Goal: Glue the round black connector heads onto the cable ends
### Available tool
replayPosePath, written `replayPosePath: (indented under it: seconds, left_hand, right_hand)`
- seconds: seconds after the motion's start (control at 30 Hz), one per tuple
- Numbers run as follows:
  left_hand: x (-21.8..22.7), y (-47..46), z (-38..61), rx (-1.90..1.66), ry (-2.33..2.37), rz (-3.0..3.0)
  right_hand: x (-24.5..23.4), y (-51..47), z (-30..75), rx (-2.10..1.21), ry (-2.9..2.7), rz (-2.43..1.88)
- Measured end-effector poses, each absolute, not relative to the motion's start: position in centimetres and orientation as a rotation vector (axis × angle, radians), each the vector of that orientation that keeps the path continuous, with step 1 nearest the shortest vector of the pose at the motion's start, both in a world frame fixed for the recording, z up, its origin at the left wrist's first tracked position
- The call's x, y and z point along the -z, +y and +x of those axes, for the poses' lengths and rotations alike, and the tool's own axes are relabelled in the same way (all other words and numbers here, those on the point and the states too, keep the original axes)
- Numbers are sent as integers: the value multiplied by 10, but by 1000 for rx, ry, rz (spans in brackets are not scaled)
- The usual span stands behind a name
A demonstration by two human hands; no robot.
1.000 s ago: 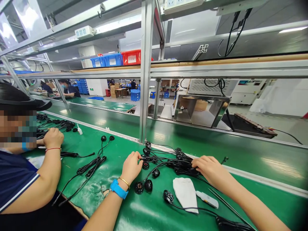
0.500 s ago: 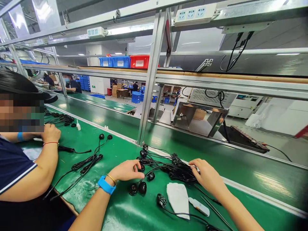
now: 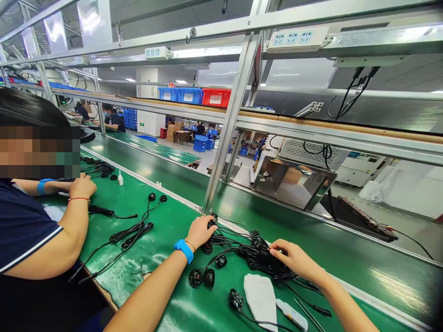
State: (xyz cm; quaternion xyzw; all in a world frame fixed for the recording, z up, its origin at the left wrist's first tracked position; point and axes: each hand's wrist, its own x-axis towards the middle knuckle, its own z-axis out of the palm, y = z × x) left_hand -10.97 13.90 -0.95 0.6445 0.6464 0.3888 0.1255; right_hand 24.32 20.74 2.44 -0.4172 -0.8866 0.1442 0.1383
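Observation:
My left hand [image 3: 201, 232], with a blue wristband, curls its fingers over a small black round cable head [image 3: 211, 224] at the far end of the cable pile. My right hand [image 3: 292, 258] pinches at the bundle of black cables [image 3: 256, 258], thumb and forefinger close together; its other fingers are partly hidden. Nearer me lie several loose black domed heads, among them one dome [image 3: 209, 278] beside an open-faced round piece [image 3: 195, 278]. Another black head [image 3: 236, 299] with its cable rests beside a white cloth [image 3: 259, 295].
A small white bottle [image 3: 292, 314] and thin metal rods [image 3: 309, 313] lie by the cloth. At left, a co-worker's arm [image 3: 74, 235] reaches over the green bench [image 3: 166, 276] near more coiled cables [image 3: 129, 235]. A metal post [image 3: 226, 124] rises behind my left hand.
My left hand has moved forward and right, from above the near heads to the head at the back. My right hand stays at the bundle, fingers now closer together. The view has shifted slightly.

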Motion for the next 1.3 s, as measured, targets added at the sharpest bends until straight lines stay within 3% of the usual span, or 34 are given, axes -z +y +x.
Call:
replayPosePath:
  seconds: [0.47,0.73,1.0,1.17,1.3]
  left_hand:
    - [3,128,-88,-1679,1558,1777]
    - [11,130,-87,-1740,1366,1501]
    - [-1,125,-90,-1688,1248,1331]
    - [-29,101,-75,-1514,1102,1377]
    - [-37,75,-49,-1276,999,1460]
  right_hand:
    - [-13,269,236,-564,-2724,-1283]
    - [-7,230,229,31,-2329,-1123]
    - [-58,174,219,319,-2208,-833]
    - [-77,99,260,244,-2215,-986]
    - [-68,32,306,-145,-2329,-1219]
